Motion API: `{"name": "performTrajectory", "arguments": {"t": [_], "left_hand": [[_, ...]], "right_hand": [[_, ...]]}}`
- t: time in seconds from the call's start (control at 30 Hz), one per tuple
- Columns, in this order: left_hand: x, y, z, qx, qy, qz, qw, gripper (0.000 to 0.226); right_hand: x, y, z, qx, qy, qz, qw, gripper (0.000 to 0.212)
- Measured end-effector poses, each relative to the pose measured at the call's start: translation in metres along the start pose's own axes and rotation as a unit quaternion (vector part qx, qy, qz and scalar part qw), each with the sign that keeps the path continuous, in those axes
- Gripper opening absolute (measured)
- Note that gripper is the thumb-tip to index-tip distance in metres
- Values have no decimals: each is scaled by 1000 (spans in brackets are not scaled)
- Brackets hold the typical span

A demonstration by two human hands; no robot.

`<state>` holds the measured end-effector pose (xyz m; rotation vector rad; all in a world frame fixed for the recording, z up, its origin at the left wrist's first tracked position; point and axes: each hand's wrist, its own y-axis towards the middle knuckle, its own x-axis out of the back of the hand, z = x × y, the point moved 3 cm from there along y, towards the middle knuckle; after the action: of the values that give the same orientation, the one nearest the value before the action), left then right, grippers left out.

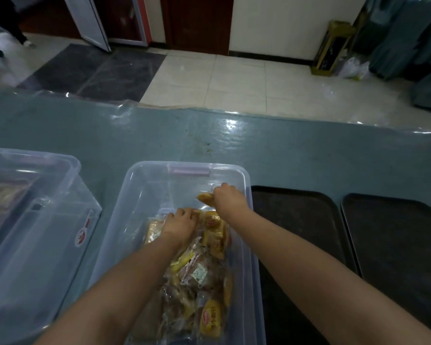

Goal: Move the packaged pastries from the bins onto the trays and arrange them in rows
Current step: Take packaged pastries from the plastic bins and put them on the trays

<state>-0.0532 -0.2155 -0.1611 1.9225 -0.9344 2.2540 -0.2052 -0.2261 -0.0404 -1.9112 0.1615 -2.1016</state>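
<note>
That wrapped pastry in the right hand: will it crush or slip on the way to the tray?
The pastry looks soft and light, so a hard squeeze by the right hand may dent it. Its glossy clear wrapper probably crinkles and could slide; holding the pastry's body seems safer.

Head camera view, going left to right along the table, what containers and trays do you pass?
Left clear bin → middle clear bin holding packaged pastries → first dark tray → second dark tray.

You have two clear bins (139, 185) (67, 170), two dark trays (306, 215) (393, 225), and one heap of packaged pastries (199, 275) too jumbled to count.
</note>
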Motion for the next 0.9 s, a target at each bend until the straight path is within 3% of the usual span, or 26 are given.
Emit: {"name": "performTrajectory", "arguments": {"t": [0.3, 0.47, 0.63, 0.73, 0.9], "left_hand": [[-1, 13, -8, 9, 5, 11, 1000, 48], [17, 5, 2, -19, 17, -51, 998, 59], [31, -6, 17, -46, -12, -59, 997, 37], [36, -15, 23, -21, -19, -81, 996, 28], [32, -23, 14, -6, -37, -110, 993, 41]], "right_hand": [[-4, -3, -1, 0, 6, -20, 1000, 26], [1, -9, 0, -2, 24, -62, 998, 23], [16, -29, -1, 0, 64, -155, 986, 13], [25, -45, -6, 12, 73, -198, 978, 12], [25, -61, -8, 36, 75, -211, 974, 10]]}}
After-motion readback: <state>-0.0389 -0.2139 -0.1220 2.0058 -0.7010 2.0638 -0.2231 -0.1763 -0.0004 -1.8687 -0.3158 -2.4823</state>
